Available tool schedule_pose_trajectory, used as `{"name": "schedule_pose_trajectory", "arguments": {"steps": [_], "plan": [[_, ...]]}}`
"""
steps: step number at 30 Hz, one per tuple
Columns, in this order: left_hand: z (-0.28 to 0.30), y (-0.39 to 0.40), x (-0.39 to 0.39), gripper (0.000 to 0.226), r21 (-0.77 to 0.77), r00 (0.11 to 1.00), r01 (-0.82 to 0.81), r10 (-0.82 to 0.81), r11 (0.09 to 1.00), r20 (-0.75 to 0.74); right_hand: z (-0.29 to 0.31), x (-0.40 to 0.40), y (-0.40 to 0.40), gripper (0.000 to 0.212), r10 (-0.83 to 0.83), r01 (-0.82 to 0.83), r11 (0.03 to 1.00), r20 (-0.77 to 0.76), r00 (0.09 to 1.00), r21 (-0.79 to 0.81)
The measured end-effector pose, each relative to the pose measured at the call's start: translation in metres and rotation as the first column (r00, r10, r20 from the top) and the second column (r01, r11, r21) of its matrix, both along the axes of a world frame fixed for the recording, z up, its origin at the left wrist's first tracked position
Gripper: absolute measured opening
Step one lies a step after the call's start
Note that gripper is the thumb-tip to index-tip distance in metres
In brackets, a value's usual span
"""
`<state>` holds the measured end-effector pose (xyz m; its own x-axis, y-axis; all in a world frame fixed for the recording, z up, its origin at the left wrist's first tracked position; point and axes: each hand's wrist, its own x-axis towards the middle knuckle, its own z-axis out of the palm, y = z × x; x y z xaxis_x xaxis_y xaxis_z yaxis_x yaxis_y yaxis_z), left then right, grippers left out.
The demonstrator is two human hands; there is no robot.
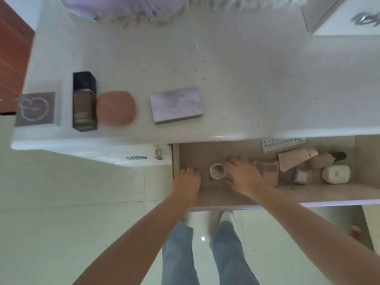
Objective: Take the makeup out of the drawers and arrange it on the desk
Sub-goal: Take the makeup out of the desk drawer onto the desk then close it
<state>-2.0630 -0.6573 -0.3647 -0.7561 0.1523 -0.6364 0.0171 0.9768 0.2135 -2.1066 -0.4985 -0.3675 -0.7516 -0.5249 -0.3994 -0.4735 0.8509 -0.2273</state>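
Note:
On the white desk (pixel 236 79) lie a grey square box (pixel 37 109), a dark foundation bottle (pixel 84 101), a pink rounded compact (pixel 115 108) and a pale lilac palette (pixel 176 104). The drawer (pixel 246 197) below the desk's front edge is pulled out. My right hand (pixel 244 175) reaches into it, with fingers and thumb curled round the right side of a round white-rimmed jar (pixel 217 171). My left hand (pixel 188 182) is at the drawer's left end with its fingers curled downward; what lies under them is hidden.
Further right in the drawer lie a beige palette (pixel 269 171), a pink pouch (pixel 296 159), a small lilac box (pixel 302 175), a white case (pixel 336 174) and a dark-tipped brush (pixel 329 158). A white box (pixel 345 19) stands at the desk's far right, and pale fabric (pixel 133 9) lies at the back.

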Motion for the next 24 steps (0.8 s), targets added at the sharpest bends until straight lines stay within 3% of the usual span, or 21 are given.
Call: {"name": "schedule_pose_trajectory", "arguments": {"steps": [2,6,10,13,15,18,20,22,24], "plan": [[-0.018,0.021,-0.004,0.045,-0.096,0.996,-0.074,0.078,0.993,0.037,-0.022,0.001,0.005,0.06,-0.084,0.057,0.988,0.186,0.979,0.142],[-0.046,0.043,-0.012,0.045,-0.182,0.944,-0.321,0.329,0.93,0.014,-0.045,-0.011,0.003,0.058,-0.022,0.009,0.994,0.126,0.992,0.109],[-0.054,0.05,-0.015,0.044,-0.211,0.904,-0.421,0.427,0.882,-0.019,-0.041,-0.022,0.026,0.053,-0.01,-0.004,0.993,0.114,0.993,0.12],[-0.044,0.056,-0.016,0.05,-0.171,0.877,-0.476,0.481,0.863,-0.015,-0.025,-0.02,0.051,0.051,-0.013,0.01,0.999,0.094,0.996,0.034],[-0.025,0.063,-0.017,0.057,-0.073,0.864,-0.504,0.503,0.861,-0.034,0.0,-0.02,0.07,0.047,-0.017,0.02,0.991,0.02,1.0,-0.134],[0.019,0.075,-0.013,0.064,0.167,0.848,-0.466,0.492,0.869,-0.198,0.044,-0.033,0.093,0.055,-0.062,0.025,0.933,-0.092,0.994,-0.36],[0.052,0.083,-0.021,0.066,0.327,0.76,-0.393,0.504,0.86,-0.411,0.069,-0.055,0.102,0.058,-0.104,0.029,0.906,-0.156,0.982,-0.422],[0.076,0.085,-0.046,0.064,0.322,0.632,-0.318,0.453,0.892,-0.629,0.086,-0.08,0.1,0.056,-0.147,0.04,0.904,-0.223,0.964,-0.426],[0.084,0.082,-0.084,0.067,0.271,0.59,-0.339,0.428,0.901,-0.685,0.092,-0.103,0.09,0.053,-0.157,0.065,0.922,-0.216,0.964,-0.381]]}}
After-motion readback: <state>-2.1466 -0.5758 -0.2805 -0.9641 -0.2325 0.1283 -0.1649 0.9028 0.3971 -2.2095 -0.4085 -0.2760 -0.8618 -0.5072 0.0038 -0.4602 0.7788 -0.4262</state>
